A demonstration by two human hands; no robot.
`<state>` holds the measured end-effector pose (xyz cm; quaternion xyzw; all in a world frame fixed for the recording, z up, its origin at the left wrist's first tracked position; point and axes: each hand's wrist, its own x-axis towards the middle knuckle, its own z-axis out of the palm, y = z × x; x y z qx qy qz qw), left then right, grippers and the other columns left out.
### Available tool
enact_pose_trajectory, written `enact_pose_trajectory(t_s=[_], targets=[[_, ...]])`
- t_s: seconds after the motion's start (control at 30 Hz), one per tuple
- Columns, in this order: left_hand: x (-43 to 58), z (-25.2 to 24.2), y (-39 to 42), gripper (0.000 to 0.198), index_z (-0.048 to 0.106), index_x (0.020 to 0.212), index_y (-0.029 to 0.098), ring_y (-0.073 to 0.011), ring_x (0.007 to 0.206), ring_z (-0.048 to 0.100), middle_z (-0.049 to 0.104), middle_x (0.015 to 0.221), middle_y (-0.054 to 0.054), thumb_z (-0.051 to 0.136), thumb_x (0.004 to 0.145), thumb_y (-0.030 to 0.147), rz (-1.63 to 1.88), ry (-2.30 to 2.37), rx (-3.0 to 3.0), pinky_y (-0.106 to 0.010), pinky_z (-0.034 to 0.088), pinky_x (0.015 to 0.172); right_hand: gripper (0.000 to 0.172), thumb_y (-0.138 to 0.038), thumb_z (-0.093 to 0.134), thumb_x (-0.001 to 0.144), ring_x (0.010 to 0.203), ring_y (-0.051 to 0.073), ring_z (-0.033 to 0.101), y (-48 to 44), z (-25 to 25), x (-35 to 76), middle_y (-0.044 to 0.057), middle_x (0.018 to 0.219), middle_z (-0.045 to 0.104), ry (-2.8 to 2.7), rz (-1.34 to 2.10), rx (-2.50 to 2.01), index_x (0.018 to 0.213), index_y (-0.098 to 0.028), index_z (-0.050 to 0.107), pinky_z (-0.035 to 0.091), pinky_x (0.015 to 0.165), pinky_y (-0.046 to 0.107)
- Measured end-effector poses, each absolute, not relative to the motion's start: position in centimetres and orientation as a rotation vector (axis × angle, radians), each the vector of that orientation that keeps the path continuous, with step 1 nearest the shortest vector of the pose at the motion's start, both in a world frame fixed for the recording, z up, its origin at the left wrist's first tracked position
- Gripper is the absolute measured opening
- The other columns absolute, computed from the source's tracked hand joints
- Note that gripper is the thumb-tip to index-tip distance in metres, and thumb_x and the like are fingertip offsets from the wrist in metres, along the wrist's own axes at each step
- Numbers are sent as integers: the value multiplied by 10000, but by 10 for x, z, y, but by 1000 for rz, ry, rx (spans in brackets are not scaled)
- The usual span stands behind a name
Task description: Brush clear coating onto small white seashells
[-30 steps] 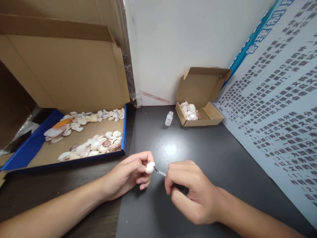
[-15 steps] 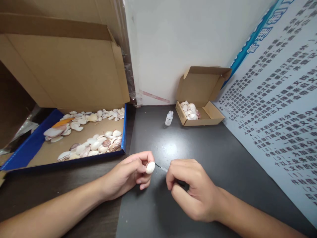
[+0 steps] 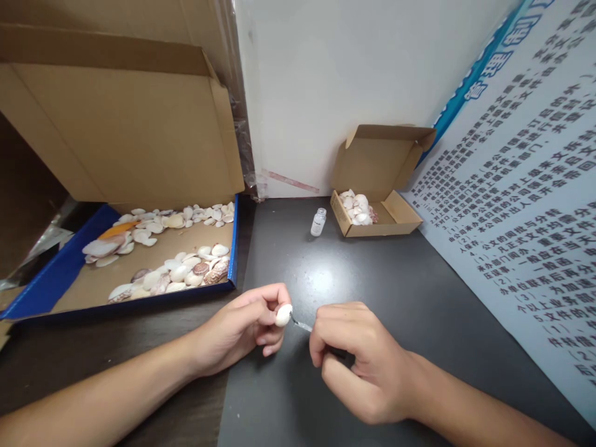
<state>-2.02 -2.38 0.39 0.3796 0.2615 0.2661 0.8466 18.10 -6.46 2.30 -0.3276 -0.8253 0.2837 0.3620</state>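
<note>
My left hand pinches a small white shell between thumb and fingers, low over the dark table. My right hand is closed round a thin brush, whose tip touches the shell's right side. A small clear bottle stands open farther back, beside a small cardboard box holding several pale shells.
A large blue-edged cardboard box with several shells in it lies at the left, its lid raised. A white wall stands at the back. A printed poster leans along the right side.
The brush tip drew back a little from the shell, then returned to touch it. My left hand has stayed almost still.
</note>
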Motion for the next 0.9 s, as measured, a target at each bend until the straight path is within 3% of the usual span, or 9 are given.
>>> enact_pose_trajectory(t_s=[0.5, 0.77, 0.9], targets=[[-21, 4, -24, 33, 527, 741, 151, -66, 515, 337, 441, 681, 33, 540, 767, 136, 555, 556, 788, -220, 349, 514, 155, -38, 431, 614, 490, 92, 377, -66, 24, 180, -38, 558, 464, -2122, 729, -775, 621, -186, 475, 300, 507, 238], [-20, 4, -23, 49, 509, 736, 158, -69, 504, 317, 416, 631, 45, 547, 765, 145, 545, 556, 786, -215, 336, 504, 155, -58, 420, 684, 507, 111, 402, -65, 24, 181, -30, 564, 467, -2109, 693, -981, 638, -194, 479, 305, 507, 250], [-19, 4, -24, 52, 508, 734, 160, -71, 502, 318, 415, 629, 45, 553, 760, 154, 551, 567, 790, -217, 332, 502, 160, -51, 420, 674, 497, 105, 390, -66, 25, 181, -32, 565, 467, -2115, 680, -866, 635, -194, 480, 309, 506, 245]])
